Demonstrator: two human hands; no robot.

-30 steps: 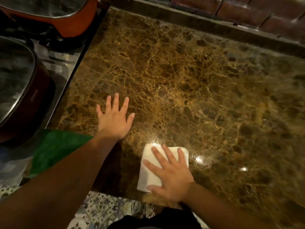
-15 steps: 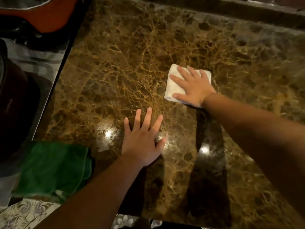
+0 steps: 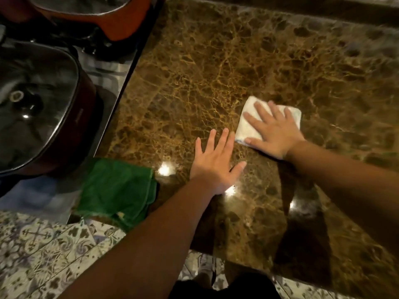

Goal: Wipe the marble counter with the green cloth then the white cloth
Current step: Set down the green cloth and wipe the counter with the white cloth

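Folded white cloth [image 3: 250, 128] pressed flat on brown veined marble counter [image 3: 216, 72] under spread right hand [image 3: 275, 131], left hand [image 3: 212, 162] splayed flat on bare marble, crumpled green cloth [image 3: 116, 190] at counter's near-left corner, no legible writing.

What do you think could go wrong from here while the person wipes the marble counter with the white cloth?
The green cloth lies bunched at the counter's near left corner, partly over the edge; a brush from the left forearm could drop it to the floor. The left hand rests flat on the glossy marble and may leave prints where it has been wiped. The right hand pressing the white cloth sits close to the left fingers, so a leftward stroke could bump them.
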